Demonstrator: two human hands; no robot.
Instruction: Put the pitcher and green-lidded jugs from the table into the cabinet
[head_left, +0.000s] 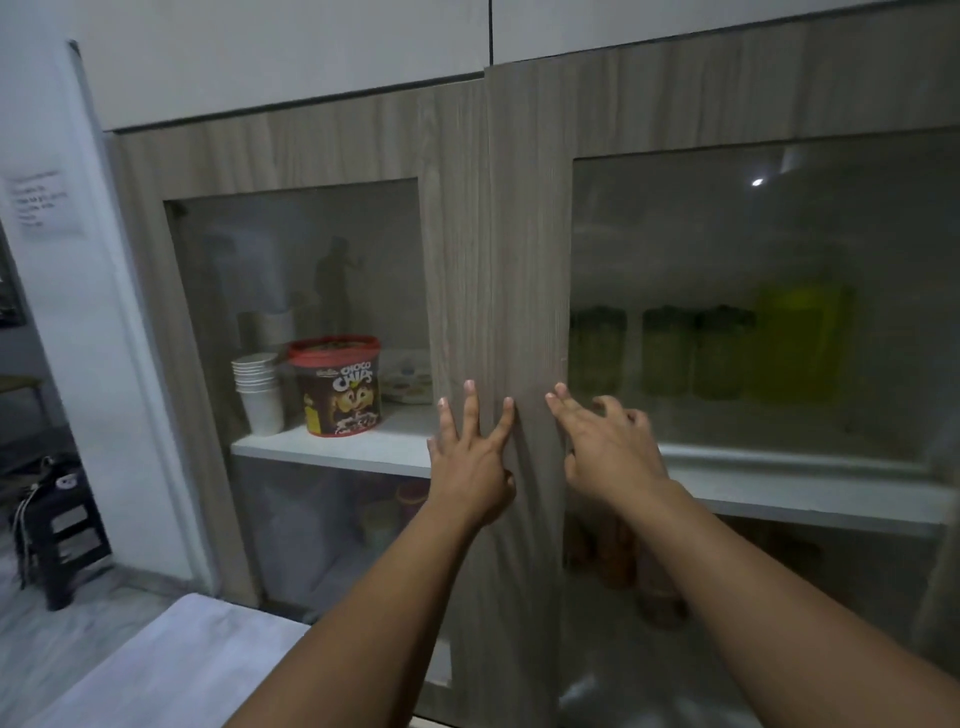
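Both wood-framed glass doors of the cabinet (524, 218) stand shut or nearly shut in front of me. Behind the frosted right pane, a tall yellow-green pitcher (802, 343) stands on the white shelf (810, 496), with three green-lidded jugs (670, 351) in a row to its left. My left hand (470, 457) lies flat, fingers spread, on the left door's inner stile. My right hand (608, 447) rests with fingers apart on the right door's stile at the pane's edge. Neither hand holds anything.
Behind the left pane are a stack of paper cups (258, 392), a red-lidded Choco Chips tub (336, 384) and a flat pack. Blurred containers fill the lower shelf. A white table corner (171, 670) is near my left arm. A dark stool (57, 525) stands on the floor at left.
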